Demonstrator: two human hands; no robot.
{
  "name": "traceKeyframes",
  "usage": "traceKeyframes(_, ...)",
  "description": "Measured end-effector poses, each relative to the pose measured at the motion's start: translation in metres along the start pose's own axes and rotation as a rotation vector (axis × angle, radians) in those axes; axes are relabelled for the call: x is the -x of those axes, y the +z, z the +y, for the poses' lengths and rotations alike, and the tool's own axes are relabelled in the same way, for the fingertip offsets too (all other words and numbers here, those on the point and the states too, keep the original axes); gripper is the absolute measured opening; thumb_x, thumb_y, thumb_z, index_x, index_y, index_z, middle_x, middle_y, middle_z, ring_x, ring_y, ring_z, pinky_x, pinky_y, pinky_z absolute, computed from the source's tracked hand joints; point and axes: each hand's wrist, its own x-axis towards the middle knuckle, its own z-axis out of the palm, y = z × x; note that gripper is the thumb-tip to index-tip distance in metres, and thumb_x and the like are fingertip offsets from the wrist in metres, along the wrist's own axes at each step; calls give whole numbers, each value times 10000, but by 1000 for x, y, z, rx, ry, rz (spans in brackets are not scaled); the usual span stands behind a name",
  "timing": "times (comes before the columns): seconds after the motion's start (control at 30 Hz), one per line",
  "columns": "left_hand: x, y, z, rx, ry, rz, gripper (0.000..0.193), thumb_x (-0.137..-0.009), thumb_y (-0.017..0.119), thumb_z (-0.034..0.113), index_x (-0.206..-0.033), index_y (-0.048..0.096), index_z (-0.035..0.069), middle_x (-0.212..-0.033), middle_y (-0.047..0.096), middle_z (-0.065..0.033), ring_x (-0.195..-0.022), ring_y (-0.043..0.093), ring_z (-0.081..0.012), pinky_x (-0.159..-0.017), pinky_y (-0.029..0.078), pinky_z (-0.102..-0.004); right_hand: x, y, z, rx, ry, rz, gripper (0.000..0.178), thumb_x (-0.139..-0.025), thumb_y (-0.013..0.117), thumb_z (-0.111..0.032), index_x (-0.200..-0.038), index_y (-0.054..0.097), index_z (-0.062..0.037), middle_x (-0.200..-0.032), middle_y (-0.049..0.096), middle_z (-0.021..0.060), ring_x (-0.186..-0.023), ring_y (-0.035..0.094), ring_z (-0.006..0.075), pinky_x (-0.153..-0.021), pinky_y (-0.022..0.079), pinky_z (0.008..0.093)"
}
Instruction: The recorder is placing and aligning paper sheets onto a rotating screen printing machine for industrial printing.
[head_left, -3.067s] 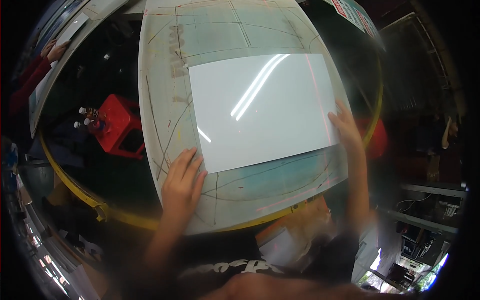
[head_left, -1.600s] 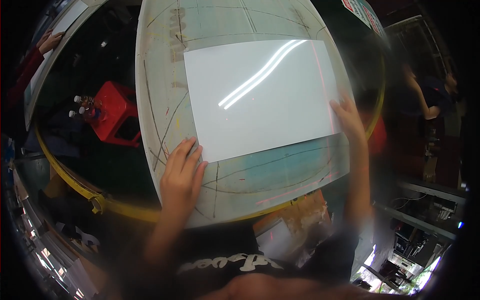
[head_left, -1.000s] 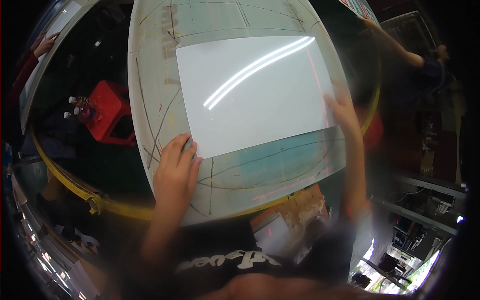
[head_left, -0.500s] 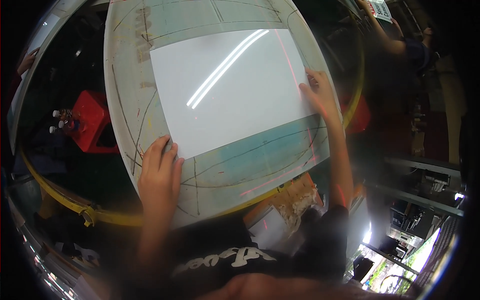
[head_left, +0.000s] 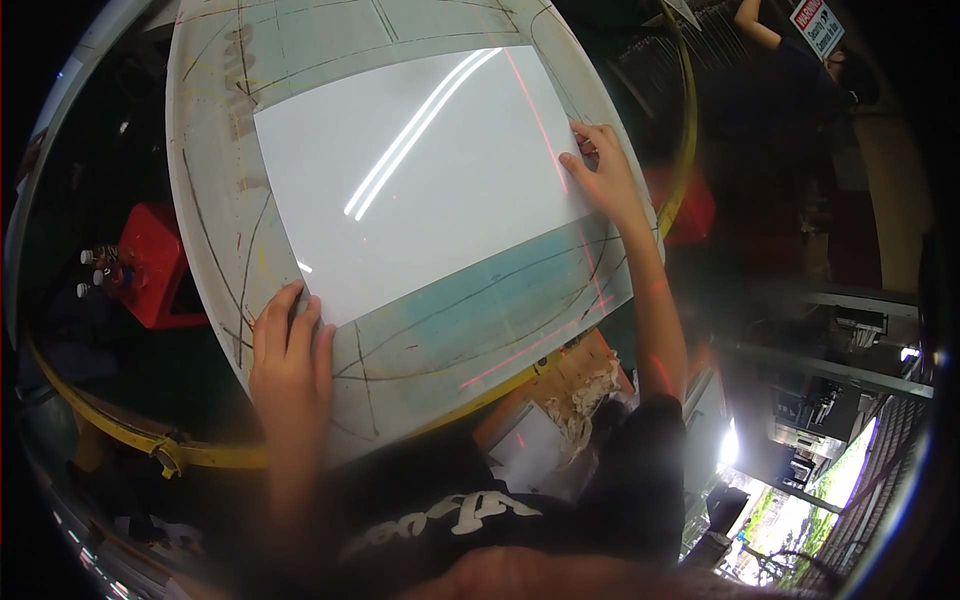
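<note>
A glossy white sheet (head_left: 440, 200) lies flat on a pale, stained board (head_left: 215, 190) marked with dark curved lines. At the sheet's near left corner, my left hand (head_left: 290, 350) rests with its fingers stretched out, their tips touching the edge. On the opposite side my right hand (head_left: 608, 180) has the right edge between thumb and bent fingers; the thumb is on top and some fingertips are hidden. A red laser line runs down the right part of the sheet and onto the board, where another crosses near its front edge.
Around the board curves a yellow rail (head_left: 215, 456). A red stool (head_left: 155, 265) with bottles (head_left: 98, 275) stands to the left. An orange-brown surface with crumpled pale cloth (head_left: 578, 410) is close to my body. At upper right, another person's arm (head_left: 757, 25) shows.
The whole view has shifted, so the board, sheet and both hands appear further left. Hands and sheet keep about the same places on the board.
</note>
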Motion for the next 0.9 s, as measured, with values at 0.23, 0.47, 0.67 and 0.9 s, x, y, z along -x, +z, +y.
traceKeyframes(0.23,0,-2,1,6,-12,4,240,-796,643,12,-1033,618,-4,-1201,572,-111,-1091,554,-298,-903,458,-370,-1,5,2,15,-30,8,486,-759,705,-110,-1216,565,-16,-1039,513,111,-923,521,219,-859,449,318)
traceKeyframes(0.47,7,0,1,-20,49,-27,260,-846,577,18,-1103,603,-8,-1261,543,-122,-1151,528,-322,-944,438,-393,3,-7,1,258,-132,-31,483,-807,673,-144,-1271,542,-126,-1130,470,151,-1058,480,298,-946,400,365)
traceKeyframes(0.67,40,-3,0,-124,164,-113,540,-847,561,67,-1361,401,25,-1444,356,-180,-1325,335,-413,-1077,306,-487,78,-41,-15,104,-107,250,428,-832,643,-177,-1243,541,-119,-1218,464,162,-1164,434,341,-990,363,397)
traceKeyframes(0.9,95,-1,-13,-98,338,-47,463,-870,520,41,-1330,467,15,-1427,396,-167,-1329,347,-390,-1088,270,-478,297,-108,0,260,304,405,327,-849,594,-153,-1156,563,-45,-1125,586,137,-1058,546,313,-915,424,373)
